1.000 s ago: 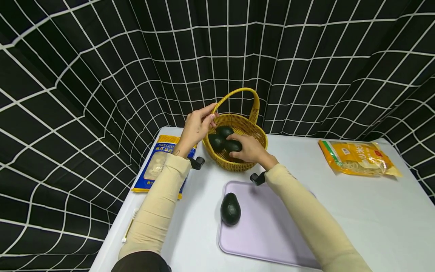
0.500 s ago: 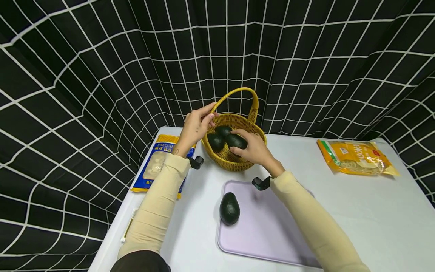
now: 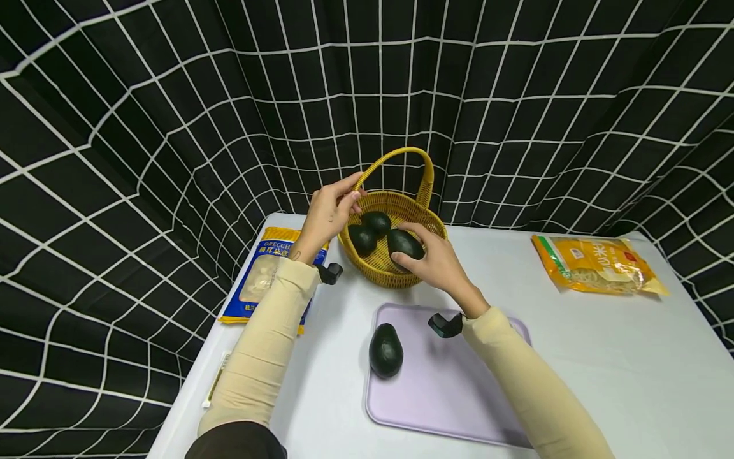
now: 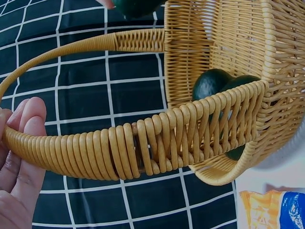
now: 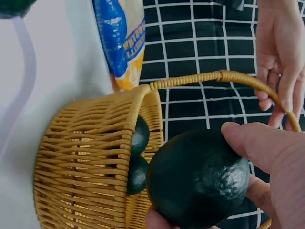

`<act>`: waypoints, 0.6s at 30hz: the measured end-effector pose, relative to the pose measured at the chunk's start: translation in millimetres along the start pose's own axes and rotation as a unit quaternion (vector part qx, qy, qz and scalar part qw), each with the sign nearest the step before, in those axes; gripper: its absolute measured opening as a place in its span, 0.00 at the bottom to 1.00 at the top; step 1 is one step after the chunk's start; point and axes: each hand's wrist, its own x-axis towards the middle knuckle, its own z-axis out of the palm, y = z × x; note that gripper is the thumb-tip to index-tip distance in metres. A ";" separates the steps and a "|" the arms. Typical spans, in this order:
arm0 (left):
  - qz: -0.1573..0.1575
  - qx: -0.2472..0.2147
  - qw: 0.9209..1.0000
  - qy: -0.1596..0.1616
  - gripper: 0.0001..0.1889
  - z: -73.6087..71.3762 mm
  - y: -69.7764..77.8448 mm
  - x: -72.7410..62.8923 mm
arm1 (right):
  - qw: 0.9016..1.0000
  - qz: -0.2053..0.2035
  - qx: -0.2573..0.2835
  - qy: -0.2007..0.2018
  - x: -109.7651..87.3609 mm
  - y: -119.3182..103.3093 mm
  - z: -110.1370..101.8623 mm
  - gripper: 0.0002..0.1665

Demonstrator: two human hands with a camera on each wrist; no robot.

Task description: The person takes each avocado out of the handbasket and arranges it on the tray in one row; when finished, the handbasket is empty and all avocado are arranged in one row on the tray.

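Observation:
My left hand (image 3: 331,209) holds the handle (image 4: 95,151) of a yellow wicker basket (image 3: 395,279), its fingers and thumb around the handle's left side. In my right hand (image 3: 438,258) is a dark green avocado (image 5: 198,179), gripped between thumb and fingers. In the right wrist view this avocado is raised out past the basket's rim. Two more avocados lie inside the basket, a nearer one (image 3: 362,240) and a farther one (image 3: 376,223). Another avocado (image 3: 386,350) rests on the left part of a pale purple tray (image 3: 453,389), in front of the basket.
A blue and yellow pasta bag (image 3: 258,280) lies left of the basket, partly under my left arm. At the right of the white table (image 3: 619,357) is an orange food bag (image 3: 599,264). A small narrow packet (image 3: 215,379) lies by the left edge. Black gridded cloth (image 3: 413,76) hangs behind.
My right hand has lifted the avocado away from the two others and drawn it right and slightly nearer. The left hand keeps its grip on the handle.

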 end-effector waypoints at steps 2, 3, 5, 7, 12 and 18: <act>0.001 0.001 1.000 0.001 0.22 -0.4 -0.4 -0.1 | 1.000 0.006 0.002 0.006 -4.7 -0.9 -0.2 0.36; 0.003 0.002 1.000 0.001 0.22 -0.6 -0.9 -0.1 | 1.000 0.008 0.004 0.009 -7.1 -1.6 -0.3 0.35; 0.008 0.005 1.000 0.002 0.22 -1.1 -1.7 -0.1 | 1.000 0.010 0.007 0.015 -12.2 -2.9 -0.3 0.35; 0.014 0.008 1.000 0.002 0.22 -1.3 -2.3 0.1 | 1.000 0.008 0.010 0.021 -17.1 -4.2 0.0 0.34; 0.016 0.009 1.000 0.004 0.22 -0.9 -2.4 0.8 | 0.999 0.009 0.018 0.031 -28.7 -7.4 1.3 0.34; 0.017 0.013 1.000 0.005 0.22 -0.1 -2.3 0.7 | 0.999 0.021 0.022 0.034 -41.7 -7.3 4.1 0.34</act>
